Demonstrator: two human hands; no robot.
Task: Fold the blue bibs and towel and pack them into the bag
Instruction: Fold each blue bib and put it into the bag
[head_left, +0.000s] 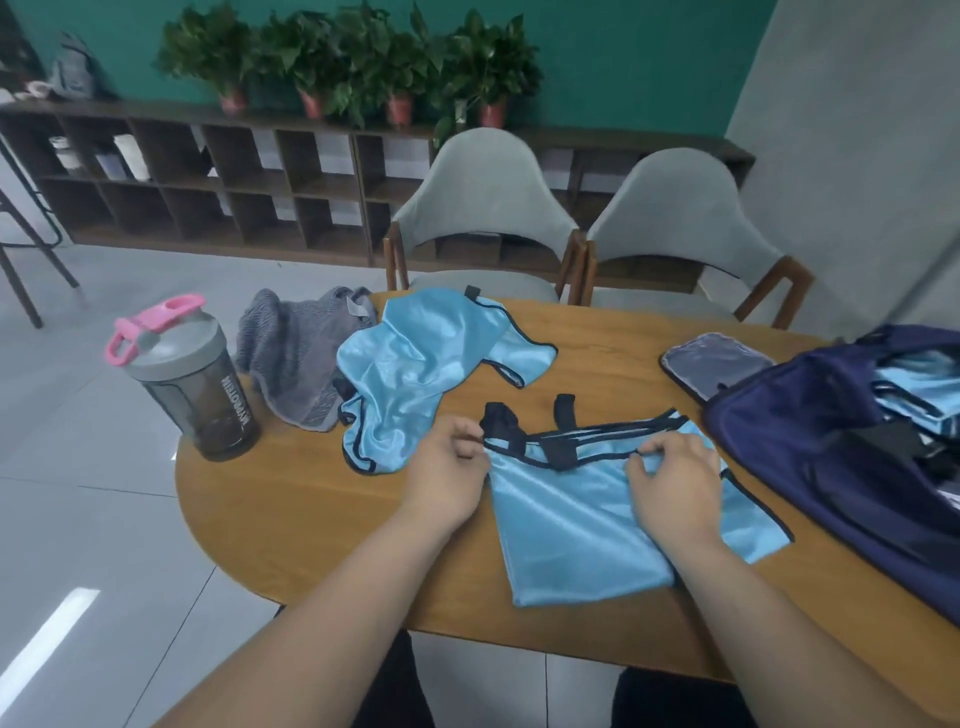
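Observation:
A light blue bib (566, 514) with black trim and straps lies partly folded on the wooden table (291, 499) in front of me. My left hand (449, 467) pinches its upper left edge by the black strap. My right hand (670, 483) pinches the upper edge further right. A second blue bib (415, 374) lies crumpled beyond them. A grey towel (296, 358) is bunched at the table's far left. The navy bag (810, 441) stands open at the right, with folded blue bibs (919, 384) inside.
A dark shaker bottle (197, 384) with a pink lid stands at the table's left edge. The bag's grey flap (717, 364) lies flat beside the bag. Two grey chairs (488, 208) stand behind the table, with shelves and potted plants further back.

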